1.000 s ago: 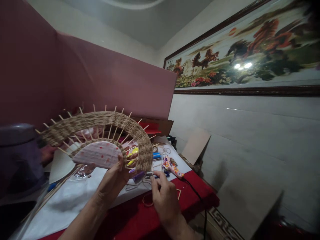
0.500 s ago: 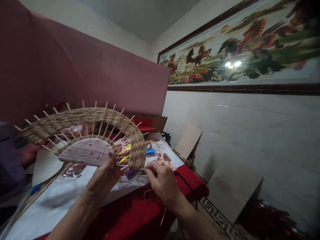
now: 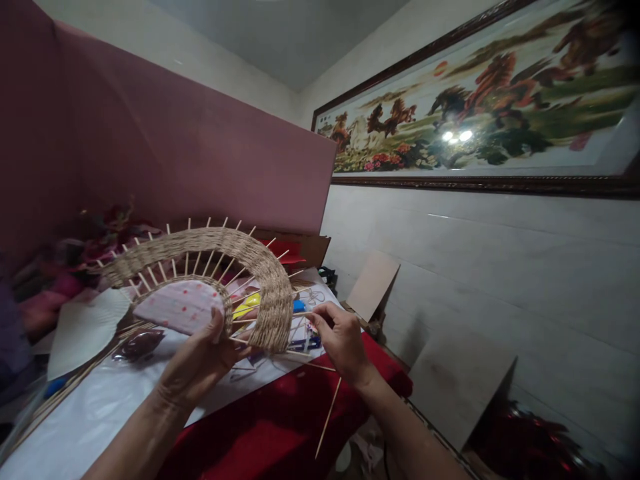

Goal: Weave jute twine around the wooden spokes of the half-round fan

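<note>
My left hand point(image 3: 200, 357) is closed on a half-round woven fan point(image 3: 275, 293), its thumb on the pale, red-dotted fabric centre point(image 3: 183, 307). Thin wooden sticks radiate from that centre through a wide band of brown twine weaving, and their tips stick out past the outer edge. Beside the right end of the band, my right hand point(image 3: 343, 340) pinches a thin strand of twine at a stick's tip; the fingers partly hide the contact. A thin, straight-looking strand point(image 3: 329, 417) hangs below the right hand.
White sheeting point(image 3: 95, 413) and red cloth point(image 3: 235, 433) cover the table. Beyond the fan lie a yellow item point(image 3: 249, 305), a blue item point(image 3: 299, 306) and loose cord. A white ribbed fan-shaped piece point(image 3: 87, 333) is at left. Boards point(image 3: 373, 283) lean against the wall.
My right hand has moved up and slightly right, away from the band's lower right corner. The fan has shifted a little right and down in view, still in my left hand.
</note>
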`<action>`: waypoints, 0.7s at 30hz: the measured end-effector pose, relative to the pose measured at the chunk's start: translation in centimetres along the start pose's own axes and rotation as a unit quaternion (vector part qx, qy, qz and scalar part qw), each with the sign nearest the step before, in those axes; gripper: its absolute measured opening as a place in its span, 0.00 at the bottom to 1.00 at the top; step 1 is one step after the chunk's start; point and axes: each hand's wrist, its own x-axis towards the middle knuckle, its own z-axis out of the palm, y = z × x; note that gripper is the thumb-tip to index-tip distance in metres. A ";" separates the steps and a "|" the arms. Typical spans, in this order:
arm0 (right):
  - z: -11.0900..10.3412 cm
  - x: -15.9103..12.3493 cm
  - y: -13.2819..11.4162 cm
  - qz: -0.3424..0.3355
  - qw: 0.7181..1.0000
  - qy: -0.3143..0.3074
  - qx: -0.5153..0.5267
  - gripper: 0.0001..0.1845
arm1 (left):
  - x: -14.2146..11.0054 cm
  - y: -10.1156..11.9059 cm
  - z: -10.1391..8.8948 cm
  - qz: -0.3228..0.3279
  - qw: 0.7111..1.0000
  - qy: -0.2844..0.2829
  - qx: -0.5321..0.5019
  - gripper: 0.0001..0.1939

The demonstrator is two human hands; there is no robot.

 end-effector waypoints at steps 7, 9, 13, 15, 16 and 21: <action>-0.4 1.1 0.7 -0.094 0.993 0.022 -0.065 0.08 | 0.1 -0.4 -0.7 -0.020 0.999 0.003 0.038 0.17; -0.4 1.2 0.7 -0.121 0.989 0.025 -0.077 0.08 | 0.1 -0.5 -0.7 -0.024 0.998 0.003 0.063 0.16; -0.4 1.8 0.7 -0.167 0.981 0.017 -0.096 0.08 | 0.0 -0.5 -0.6 -0.047 0.994 0.012 0.093 0.16; -0.6 2.2 0.7 -0.172 0.981 0.016 -0.090 0.08 | -0.1 -0.4 -0.6 -0.055 0.994 0.012 0.099 0.16; -0.7 2.5 0.8 -0.170 0.981 0.015 -0.087 0.07 | -0.1 -0.4 -0.5 -0.056 0.993 0.013 0.101 0.16; -1.3 3.7 1.4 -0.136 0.989 -0.002 -0.061 0.06 | -0.2 -0.2 -0.5 -0.074 0.991 0.006 0.107 0.16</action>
